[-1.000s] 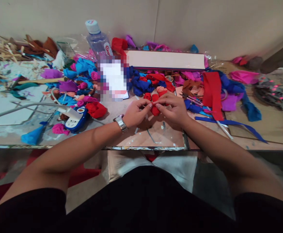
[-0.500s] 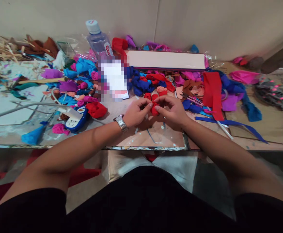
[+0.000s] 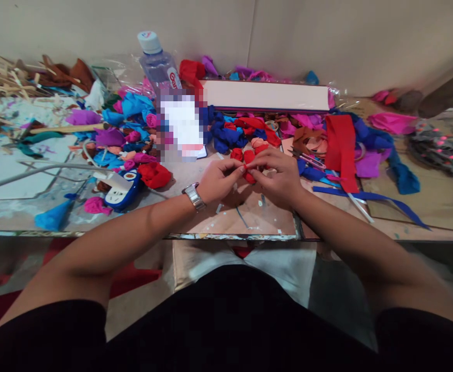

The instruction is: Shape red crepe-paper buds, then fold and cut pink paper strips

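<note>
Between my two hands, over the middle of the table, is a small piece of crumpled red crepe paper (image 3: 250, 177). My left hand (image 3: 221, 180), with a metal watch on its wrist, pinches it from the left between thumb and forefinger. From the right, the thumb and fingers of my right hand (image 3: 278, 173) close on the same piece, fingertips almost touching those of the left. Just beyond the fingers lie more red paper rolls (image 3: 237, 154) and a peach-coloured one (image 3: 258, 143). The piece's underside is hidden by my fingers.
Left stand a blue-and-white power socket (image 3: 122, 192) with a cable, a bottle (image 3: 159, 67) and a blurred phone (image 3: 185, 124). Behind is a long pale box (image 3: 265, 96). A red paper strip (image 3: 342, 150), scissors (image 3: 307, 157) and a blue strip (image 3: 370, 199) lie right.
My right hand has turned slightly, and its fingers have shifted a little on the red paper. The left hand stays almost still.
</note>
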The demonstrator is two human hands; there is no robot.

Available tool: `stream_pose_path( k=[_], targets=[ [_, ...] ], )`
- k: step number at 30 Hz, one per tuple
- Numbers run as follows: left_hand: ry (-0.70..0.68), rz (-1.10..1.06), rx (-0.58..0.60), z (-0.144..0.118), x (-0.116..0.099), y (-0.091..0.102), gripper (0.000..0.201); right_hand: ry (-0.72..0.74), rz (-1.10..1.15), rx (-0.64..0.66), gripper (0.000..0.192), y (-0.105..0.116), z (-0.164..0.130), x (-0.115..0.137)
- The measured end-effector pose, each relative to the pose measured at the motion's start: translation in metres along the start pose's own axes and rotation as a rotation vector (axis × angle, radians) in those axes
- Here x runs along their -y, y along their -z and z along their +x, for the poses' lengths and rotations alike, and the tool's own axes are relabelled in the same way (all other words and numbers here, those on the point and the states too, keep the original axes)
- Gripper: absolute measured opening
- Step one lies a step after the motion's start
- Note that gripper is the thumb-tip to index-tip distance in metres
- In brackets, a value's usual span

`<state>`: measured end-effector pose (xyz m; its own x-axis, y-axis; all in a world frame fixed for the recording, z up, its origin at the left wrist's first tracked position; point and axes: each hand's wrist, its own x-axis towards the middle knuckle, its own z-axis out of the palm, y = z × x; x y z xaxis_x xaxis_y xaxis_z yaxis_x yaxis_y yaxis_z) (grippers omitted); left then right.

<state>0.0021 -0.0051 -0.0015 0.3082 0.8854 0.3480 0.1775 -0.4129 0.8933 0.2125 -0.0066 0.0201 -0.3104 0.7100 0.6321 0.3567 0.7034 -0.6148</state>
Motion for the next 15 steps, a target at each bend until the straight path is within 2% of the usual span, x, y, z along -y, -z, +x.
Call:
stream_pose_path(
  k=[7,10,15],
  targets=[
    [-0.013,-0.007,-0.016,0.0011,-0.0033,0.0015,0.04,0.034,-0.007,0.015,0.015,0.0004,-0.0011,-0.0019],
    [-0.024,0.004,-0.025,0.0007,-0.0029,0.0012,0.041,0.004,-0.014,0.007,0.015,-0.0004,-0.0005,-0.0034],
    [-0.03,0.023,-0.027,0.0003,-0.0023,0.0003,0.041,-0.08,0.064,0.029,0.028,0.0006,-0.0005,-0.0041]
  ],
)
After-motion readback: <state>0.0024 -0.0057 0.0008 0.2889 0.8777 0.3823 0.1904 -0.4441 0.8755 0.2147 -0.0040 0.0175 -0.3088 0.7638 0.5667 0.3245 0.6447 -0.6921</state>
